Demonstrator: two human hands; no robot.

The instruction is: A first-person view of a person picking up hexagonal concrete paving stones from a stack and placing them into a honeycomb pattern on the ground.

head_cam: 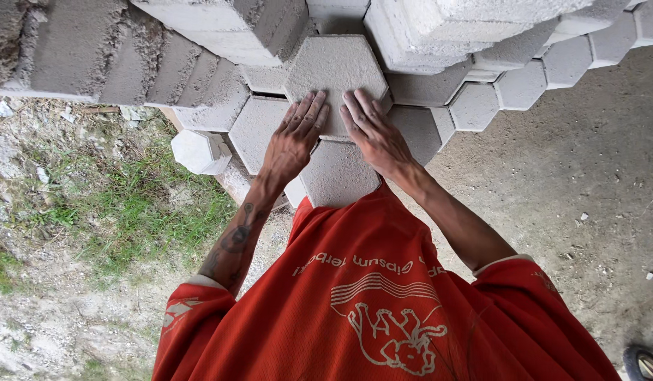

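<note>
Both my hands rest flat on a grey hexagonal concrete paver (pixel 333 67) that lies on top of a stack of the same pavers. My left hand (pixel 296 135) presses its near left edge with fingers spread. My right hand (pixel 372 130) lies on its near right edge, fingers spread too. Just below my hands another hexagonal paver (pixel 337 176) sits lower in the stack. I wear a red shirt (pixel 369 296).
More hexagonal pavers (pixel 475 106) run in rows to the right. Rectangular concrete blocks (pixel 220 28) are piled behind and to the left. A loose paver (pixel 199 152) lies at the left by grass (pixel 122 204). Bare dirt ground (pixel 588 183) spreads on the right.
</note>
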